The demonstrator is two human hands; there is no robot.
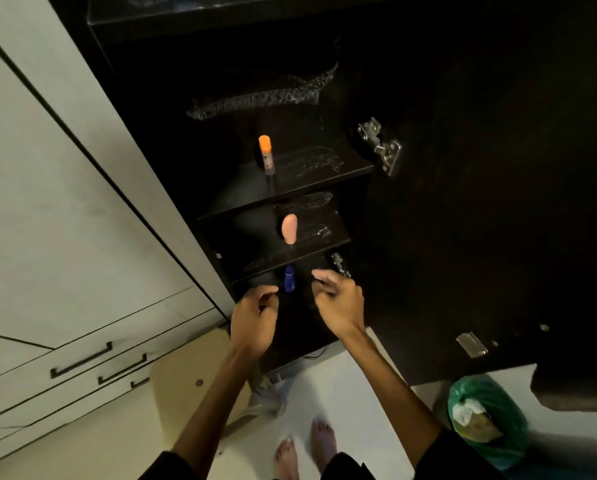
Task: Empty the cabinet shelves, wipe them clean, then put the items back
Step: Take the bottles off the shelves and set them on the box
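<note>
White drawer fronts (65,341) with dark handles (81,360), green plastic bag (491,420) on floor

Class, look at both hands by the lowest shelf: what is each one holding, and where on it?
Nothing. The left hand and right hand hang loosely curled either side of the blue bottle, touching nothing.

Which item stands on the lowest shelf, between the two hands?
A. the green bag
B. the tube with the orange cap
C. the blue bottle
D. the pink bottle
C: the blue bottle stands on the lowest shelf, between the left hand and the right hand, and neither hand touches it.
</note>
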